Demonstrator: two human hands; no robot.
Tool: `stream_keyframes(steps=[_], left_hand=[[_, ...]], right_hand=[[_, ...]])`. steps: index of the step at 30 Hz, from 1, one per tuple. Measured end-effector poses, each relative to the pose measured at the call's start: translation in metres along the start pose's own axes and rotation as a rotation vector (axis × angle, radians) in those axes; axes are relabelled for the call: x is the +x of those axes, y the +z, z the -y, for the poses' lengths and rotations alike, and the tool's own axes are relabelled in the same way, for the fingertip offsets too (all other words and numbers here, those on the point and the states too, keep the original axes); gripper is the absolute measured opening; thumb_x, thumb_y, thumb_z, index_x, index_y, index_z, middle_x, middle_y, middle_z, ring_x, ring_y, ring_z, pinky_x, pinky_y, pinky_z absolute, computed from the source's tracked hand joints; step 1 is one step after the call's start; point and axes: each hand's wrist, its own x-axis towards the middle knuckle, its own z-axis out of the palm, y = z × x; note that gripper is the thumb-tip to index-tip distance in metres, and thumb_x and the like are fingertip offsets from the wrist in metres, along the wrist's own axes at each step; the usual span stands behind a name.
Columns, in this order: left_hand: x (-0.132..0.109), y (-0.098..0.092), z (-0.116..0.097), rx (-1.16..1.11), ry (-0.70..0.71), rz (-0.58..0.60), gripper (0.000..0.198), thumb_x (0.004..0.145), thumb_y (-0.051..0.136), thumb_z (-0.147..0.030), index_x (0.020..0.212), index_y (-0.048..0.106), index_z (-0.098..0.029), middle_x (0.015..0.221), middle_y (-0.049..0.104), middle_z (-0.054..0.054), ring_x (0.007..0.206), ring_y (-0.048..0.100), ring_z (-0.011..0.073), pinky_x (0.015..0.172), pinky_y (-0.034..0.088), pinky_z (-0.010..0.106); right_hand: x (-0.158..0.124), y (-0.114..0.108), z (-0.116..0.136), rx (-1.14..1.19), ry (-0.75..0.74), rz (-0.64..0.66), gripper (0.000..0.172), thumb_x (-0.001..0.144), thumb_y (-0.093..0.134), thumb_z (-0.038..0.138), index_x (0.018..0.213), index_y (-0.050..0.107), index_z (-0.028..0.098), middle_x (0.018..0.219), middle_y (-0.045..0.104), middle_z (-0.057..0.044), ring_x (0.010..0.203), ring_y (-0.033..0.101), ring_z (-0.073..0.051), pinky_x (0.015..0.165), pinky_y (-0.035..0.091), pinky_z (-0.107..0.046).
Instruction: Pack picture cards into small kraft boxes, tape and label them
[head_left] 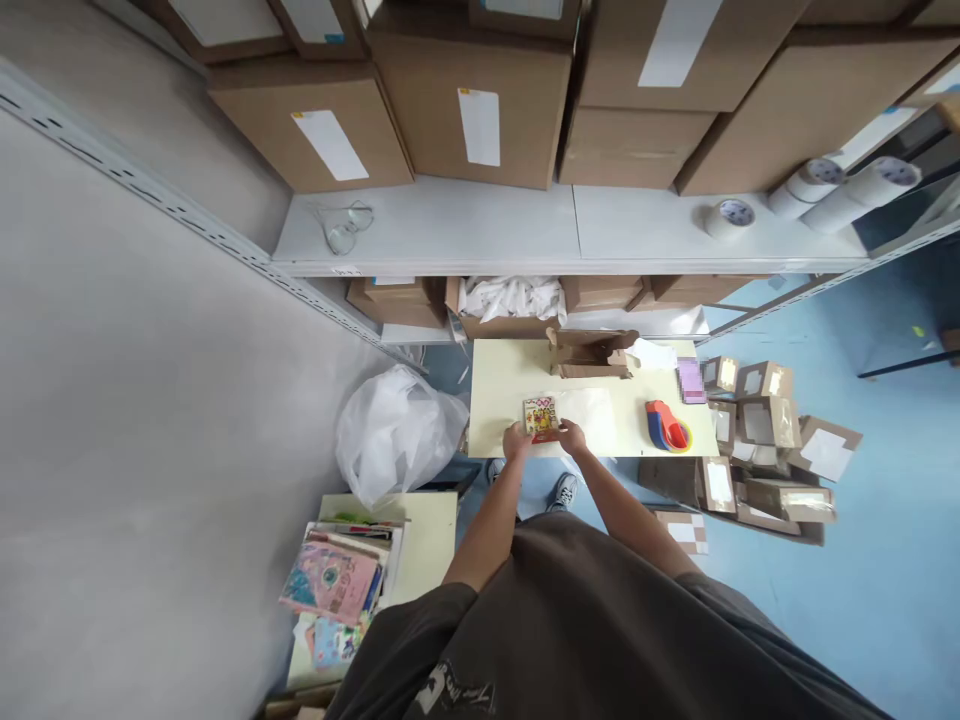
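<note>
A small, colourful book (541,414) with a red lower edge lies on or just above the pale yellow table (495,375). My left hand (516,441) is closed on its near left corner. At the near right corner my right hand (572,437) has its fingers closed on the same book. Just right of the book, a whitish, see-through sheet or bag (592,412) lies flat. Farther right stands a red and blue tape dispenser (666,427). An open cardboard box (591,356) sits at the table's far edge.
A purple pad (691,381) lies at the table's right end. Several cardboard boxes (765,425) are piled on the floor to the right. On the left are a stuffed plastic bag (397,430) and stacked books (334,580). A shelf (487,225) holds glasses (345,230) and tape rolls (729,218).
</note>
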Motion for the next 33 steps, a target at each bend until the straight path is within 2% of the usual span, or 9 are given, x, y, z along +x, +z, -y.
stream_keyframes(steps=[3,5,9,13,17,21,24,27,33], left_hand=[[0.000,-0.001,0.011,0.078,-0.055,-0.081,0.057,0.087,0.077,-0.028,0.142,0.067,-0.015,0.145,0.068,0.021,0.135,0.066,0.0294,0.110,0.050,0.034],[0.001,-0.001,0.014,0.081,-0.062,-0.086,0.055,0.089,0.073,-0.026,0.142,0.066,-0.013,0.144,0.068,0.022,0.133,0.067,0.0292,0.111,0.049,0.035],[0.006,0.006,0.008,0.042,-0.040,-0.031,0.036,0.088,0.074,-0.028,0.123,0.075,-0.017,0.125,0.078,0.016,0.117,0.074,0.0273,0.099,0.053,0.032],[0.016,0.012,-0.003,-0.017,-0.062,0.015,0.025,0.081,0.081,-0.027,0.104,0.081,-0.019,0.102,0.084,0.012,0.100,0.079,0.0268,0.086,0.055,0.031],[0.022,0.001,-0.003,-0.050,-0.072,0.013,0.022,0.078,0.083,-0.027,0.099,0.083,-0.020,0.096,0.084,0.011,0.092,0.080,0.0265,0.079,0.056,0.031],[0.013,-0.018,0.000,-0.072,-0.048,-0.076,0.018,0.085,0.076,-0.026,0.101,0.083,-0.022,0.105,0.084,0.009,0.098,0.078,0.0250,0.083,0.056,0.031],[-0.002,-0.027,-0.004,0.001,0.036,-0.159,0.018,0.091,0.070,-0.024,0.106,0.080,-0.021,0.111,0.082,0.011,0.103,0.076,0.0257,0.088,0.055,0.031],[-0.020,-0.023,-0.017,0.170,0.160,-0.153,0.020,0.098,0.063,-0.023,0.112,0.077,-0.021,0.115,0.077,0.014,0.107,0.073,0.0277,0.092,0.053,0.034],[-0.046,0.018,-0.047,0.370,0.421,-0.031,0.033,0.104,0.050,-0.020,0.120,0.079,-0.024,0.146,0.060,0.015,0.119,0.067,0.0288,0.100,0.053,0.037]], right_hand=[[0.004,0.001,-0.005,-0.118,0.048,-0.088,0.056,0.076,0.078,0.033,0.130,0.074,0.019,0.132,0.075,-0.015,0.128,0.069,-0.034,0.113,0.053,-0.048],[0.000,0.002,-0.008,-0.145,0.003,-0.064,0.057,0.082,0.074,0.034,0.138,0.071,0.021,0.142,0.071,-0.014,0.132,0.068,-0.032,0.116,0.051,-0.046],[-0.012,0.006,-0.013,-0.144,-0.065,0.111,0.061,0.080,0.082,0.039,0.138,0.072,0.027,0.152,0.066,-0.010,0.143,0.060,-0.035,0.121,0.046,-0.048],[-0.015,0.010,-0.013,-0.183,-0.064,0.229,0.072,0.072,0.092,0.041,0.140,0.073,0.028,0.161,0.058,-0.012,0.148,0.054,-0.041,0.124,0.042,-0.051],[-0.011,0.016,-0.006,-0.204,-0.071,0.260,0.069,0.073,0.091,0.043,0.139,0.074,0.032,0.158,0.061,-0.011,0.145,0.058,-0.041,0.125,0.040,-0.053],[-0.009,0.032,0.004,-0.116,-0.022,0.324,0.060,0.076,0.087,0.042,0.133,0.077,0.031,0.140,0.074,-0.010,0.127,0.070,-0.038,0.116,0.048,-0.055],[-0.008,0.044,0.010,-0.016,-0.031,0.345,0.053,0.080,0.081,0.044,0.129,0.078,0.024,0.127,0.079,-0.010,0.116,0.074,-0.034,0.107,0.054,-0.052],[-0.008,0.043,0.014,0.074,-0.023,0.288,0.047,0.081,0.076,0.048,0.119,0.081,0.021,0.119,0.082,-0.010,0.114,0.073,-0.032,0.104,0.055,-0.050],[-0.021,-0.005,0.002,0.283,0.006,0.119,0.055,0.087,0.062,0.058,0.127,0.076,0.023,0.138,0.075,-0.013,0.123,0.071,-0.030,0.098,0.059,-0.043]])
